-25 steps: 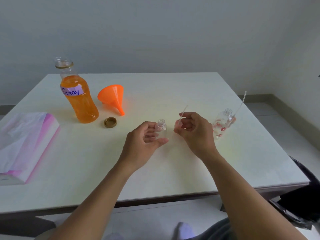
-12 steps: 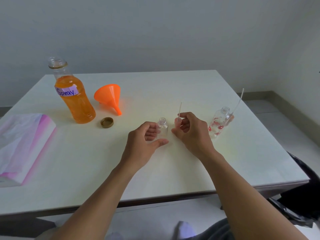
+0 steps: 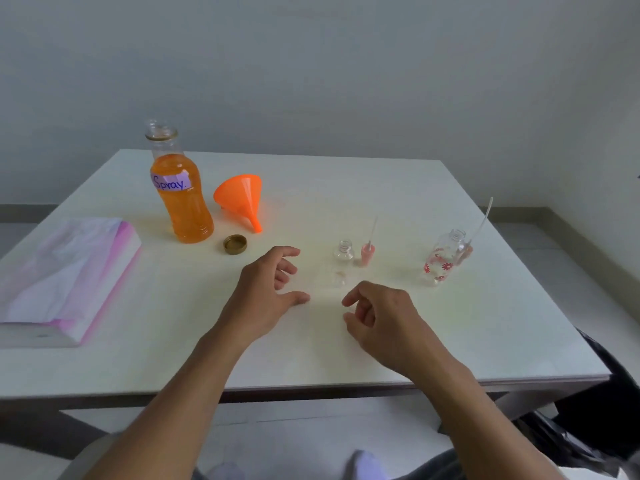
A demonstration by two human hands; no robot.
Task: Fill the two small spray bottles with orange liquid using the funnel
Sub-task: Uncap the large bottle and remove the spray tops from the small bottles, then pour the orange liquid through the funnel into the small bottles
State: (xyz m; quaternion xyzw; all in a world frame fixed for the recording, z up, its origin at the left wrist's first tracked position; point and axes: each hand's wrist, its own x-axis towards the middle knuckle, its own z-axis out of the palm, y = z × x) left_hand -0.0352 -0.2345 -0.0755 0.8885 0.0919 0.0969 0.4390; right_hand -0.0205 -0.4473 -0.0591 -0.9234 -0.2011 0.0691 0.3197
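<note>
Both hands are low over the near middle of the tabletop (image 3: 346, 188), the left hand (image 3: 268, 292) and right hand (image 3: 382, 318) each empty, with fingers (image 3: 288, 252) loosely curled, apart and clamped on nothing. Just beyond them the small clear bottle (image 3: 342, 261) stands open and unfilled with its pink sprayer (image 3: 367, 253) upright just to its right. Farther right the flowered bottle (image 3: 442, 259) also stands open, a second sprayer (image 3: 468, 250) leaning at its far right side. At the far left the orange bottle (image 3: 181, 202) stands uncapped, the funnel (image 3: 242, 197) on its side just right of it, a gold cap (image 3: 235, 244) nearer, and a pink-white packet (image 3: 62, 278) at the left edge.
</note>
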